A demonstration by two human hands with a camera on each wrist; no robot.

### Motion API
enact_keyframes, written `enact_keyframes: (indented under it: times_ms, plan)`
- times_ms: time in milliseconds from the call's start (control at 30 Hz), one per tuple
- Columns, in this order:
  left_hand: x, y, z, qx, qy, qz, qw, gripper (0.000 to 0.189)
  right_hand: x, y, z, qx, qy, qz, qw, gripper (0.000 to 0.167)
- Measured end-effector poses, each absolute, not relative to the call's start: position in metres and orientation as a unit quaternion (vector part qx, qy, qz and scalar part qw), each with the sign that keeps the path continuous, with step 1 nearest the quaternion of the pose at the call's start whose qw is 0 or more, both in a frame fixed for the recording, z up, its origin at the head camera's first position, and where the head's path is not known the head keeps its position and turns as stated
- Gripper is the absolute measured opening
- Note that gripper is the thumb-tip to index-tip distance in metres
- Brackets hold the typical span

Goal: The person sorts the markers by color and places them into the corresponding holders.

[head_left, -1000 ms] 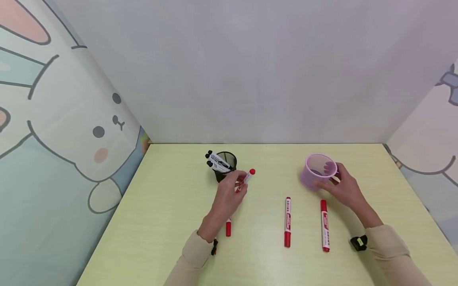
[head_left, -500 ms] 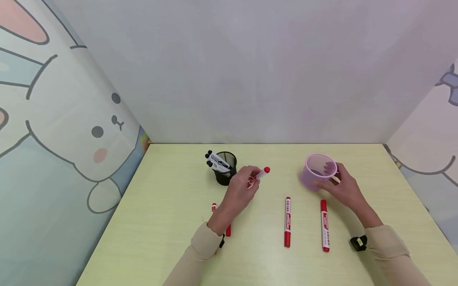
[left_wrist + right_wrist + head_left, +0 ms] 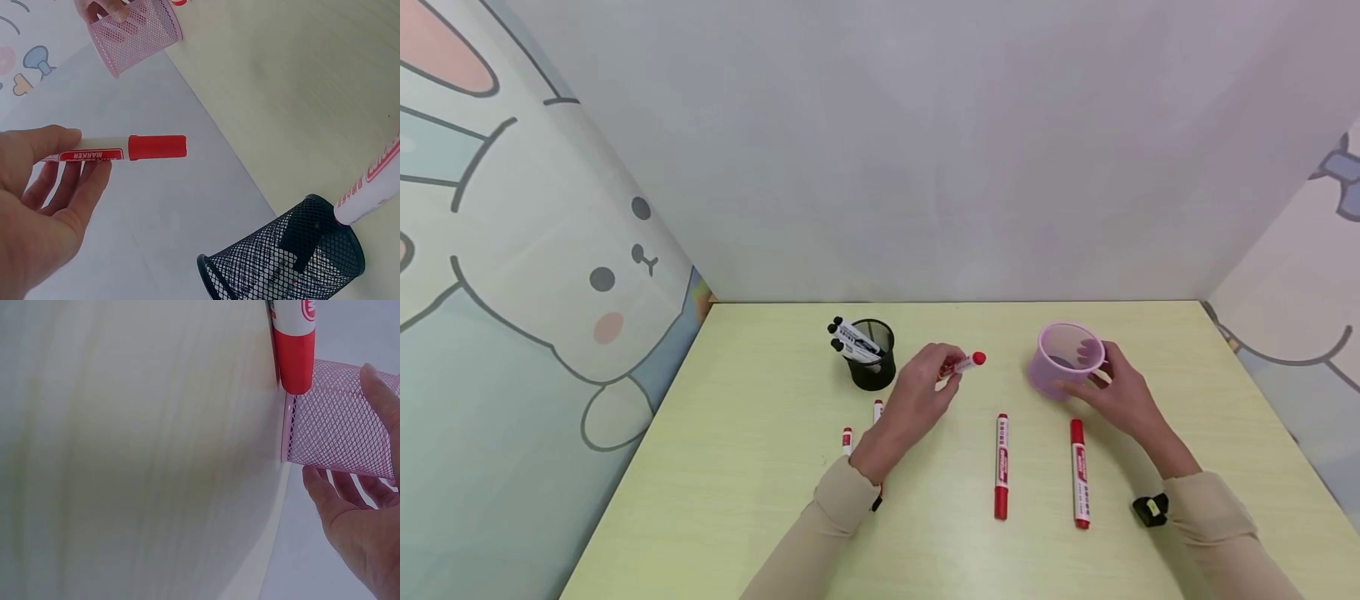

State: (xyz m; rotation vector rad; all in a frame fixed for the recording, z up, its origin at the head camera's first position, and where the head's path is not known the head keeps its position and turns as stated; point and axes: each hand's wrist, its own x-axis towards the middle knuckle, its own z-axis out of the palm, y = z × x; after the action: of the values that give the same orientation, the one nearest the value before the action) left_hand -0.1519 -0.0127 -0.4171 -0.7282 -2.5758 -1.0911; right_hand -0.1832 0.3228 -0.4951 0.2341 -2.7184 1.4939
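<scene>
My left hand (image 3: 921,390) pinches a red-and-white marker (image 3: 103,150) between thumb and fingers, held above the table with its red cap end (image 3: 159,146) pointing away from the palm. In the head view that marker tilts up to the right, between the two pen cups. My right hand (image 3: 1116,392) grips the pink mesh pen cup (image 3: 1051,379), thumb on the near side and fingers round the right side. The right wrist view shows the cup's mesh wall (image 3: 340,419) between thumb and fingers. The cup stands upright on the table, and its inside looks bare of pens.
A black mesh pen cup (image 3: 872,377) holds several black-capped white markers (image 3: 855,340) at the back left. Two red markers lie in front of the pink cup, a left one (image 3: 1002,467) and a right one (image 3: 1080,473). More red markers (image 3: 847,440) lie partly under my left forearm.
My left hand has moved right with the marker, away from the black cup and toward the pink one. Red markers beneath the left arm have come into view. The right hand stays put.
</scene>
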Motion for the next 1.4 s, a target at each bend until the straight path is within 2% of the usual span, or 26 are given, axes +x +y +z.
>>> enact_keyframes:
  times_ms: [567,1400]
  plan:
    - [-0.165,0.007,-0.417,-0.305,-0.865,-0.364,0.161,0.024,-0.181,0.320,-0.491,0.076,-0.876,0.476,0.013,0.091]
    - [-0.177,0.041,-0.416,-0.395,-0.834,-0.345,0.170,0.023,-0.182,0.321,-0.493,0.079,-0.876,0.475,0.017,0.092]
